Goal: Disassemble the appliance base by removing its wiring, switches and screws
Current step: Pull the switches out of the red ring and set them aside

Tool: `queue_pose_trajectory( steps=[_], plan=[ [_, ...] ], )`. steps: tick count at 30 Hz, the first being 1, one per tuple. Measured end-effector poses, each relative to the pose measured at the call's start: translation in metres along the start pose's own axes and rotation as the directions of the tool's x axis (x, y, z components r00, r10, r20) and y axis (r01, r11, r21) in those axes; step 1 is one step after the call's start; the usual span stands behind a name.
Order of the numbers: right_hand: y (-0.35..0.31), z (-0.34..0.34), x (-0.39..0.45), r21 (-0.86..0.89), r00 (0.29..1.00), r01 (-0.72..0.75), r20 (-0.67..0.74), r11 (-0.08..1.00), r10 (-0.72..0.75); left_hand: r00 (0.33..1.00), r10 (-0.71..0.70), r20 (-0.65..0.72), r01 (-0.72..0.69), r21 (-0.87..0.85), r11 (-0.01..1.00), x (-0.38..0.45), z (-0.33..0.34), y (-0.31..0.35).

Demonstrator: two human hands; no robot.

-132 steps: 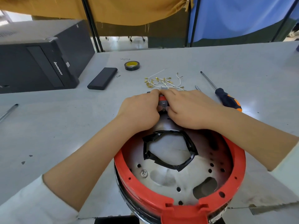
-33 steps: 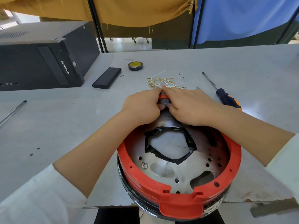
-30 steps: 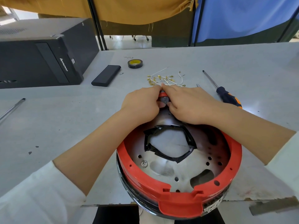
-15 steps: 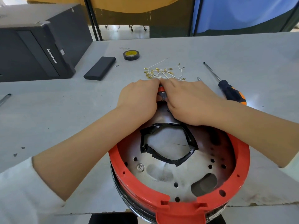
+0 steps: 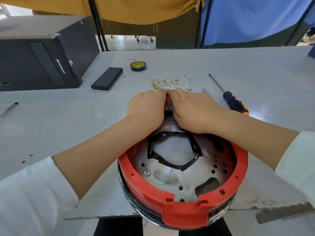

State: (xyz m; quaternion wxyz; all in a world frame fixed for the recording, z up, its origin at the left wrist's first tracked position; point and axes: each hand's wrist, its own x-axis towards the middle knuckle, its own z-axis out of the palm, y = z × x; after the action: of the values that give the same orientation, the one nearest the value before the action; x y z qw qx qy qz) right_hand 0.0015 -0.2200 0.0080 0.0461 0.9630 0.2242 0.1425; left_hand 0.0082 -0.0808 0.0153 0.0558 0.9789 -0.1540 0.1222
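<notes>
The round appliance base has a red plastic rim and stands at the table's near edge, its metal plate with a black taped opening facing up. My left hand and my right hand meet at the base's far rim. Both pinch a small part there, of which only a red and grey sliver shows between the fingers. A screw sits in the plate at the near left. Removed white wires with brass terminals lie just beyond my hands.
A black and orange screwdriver lies to the right of my hands. Black tape roll, a flat black case and a black computer tower are at the back left. A metal rod lies far left.
Both hands stay clamped on the same spot at the far rim. Only the camera view shifted a little; the base has not moved.
</notes>
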Motion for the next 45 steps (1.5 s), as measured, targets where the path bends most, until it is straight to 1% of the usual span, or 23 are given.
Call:
queue_pose_trajectory(
  steps=[4, 7, 14, 21, 26, 31, 35, 38, 42, 45],
  plan=[
    [0.002, -0.003, 0.001, 0.089, 0.999, -0.007, 0.049, 0.996, 0.003, 0.994, 0.059, 0.092, -0.050, -0.099, 0.994, 0.001, -0.002, -0.007],
    [0.004, -0.005, 0.002, 0.104, 0.995, -0.035, 0.092, 0.994, 0.026, 0.989, 0.078, 0.124, -0.060, -0.140, 0.988, 0.004, -0.002, -0.009],
    [0.000, -0.002, 0.003, 0.047, 0.999, -0.029, 0.045, 0.998, 0.027, 0.999, -0.010, 0.041, 0.011, -0.032, 0.999, 0.006, 0.003, -0.003],
    [0.000, 0.001, 0.002, 0.003, 1.000, -0.020, 0.012, 1.000, 0.020, 1.000, -0.018, 0.024, 0.018, 0.000, 1.000, 0.005, 0.003, 0.000],
    [0.000, 0.001, 0.002, 0.003, 1.000, -0.026, 0.004, 1.000, 0.026, 0.999, -0.022, 0.026, 0.021, 0.017, 1.000, 0.004, 0.002, 0.001],
    [0.000, 0.000, 0.002, 0.016, 1.000, -0.028, 0.015, 0.999, 0.027, 0.999, -0.016, 0.032, 0.016, -0.020, 1.000, 0.004, 0.001, -0.001],
    [0.005, -0.004, 0.004, 0.138, 0.996, -0.044, 0.085, 0.989, 0.032, 0.995, 0.011, 0.104, 0.002, -0.127, 0.992, 0.005, 0.003, -0.008],
    [0.003, -0.004, 0.003, 0.119, 0.995, -0.054, 0.087, 0.991, 0.043, 0.990, 0.018, 0.138, 0.002, -0.143, 0.990, 0.007, 0.004, -0.010],
    [0.000, -0.002, 0.001, 0.038, 0.998, -0.043, 0.054, 0.998, 0.041, 0.996, -0.022, 0.083, 0.030, -0.095, 0.995, 0.007, 0.004, -0.006],
    [-0.001, 0.000, 0.001, 0.012, 0.998, -0.039, 0.040, 0.999, 0.039, 0.998, -0.046, 0.036, 0.049, -0.065, 0.997, 0.005, 0.006, -0.002]
  ],
)
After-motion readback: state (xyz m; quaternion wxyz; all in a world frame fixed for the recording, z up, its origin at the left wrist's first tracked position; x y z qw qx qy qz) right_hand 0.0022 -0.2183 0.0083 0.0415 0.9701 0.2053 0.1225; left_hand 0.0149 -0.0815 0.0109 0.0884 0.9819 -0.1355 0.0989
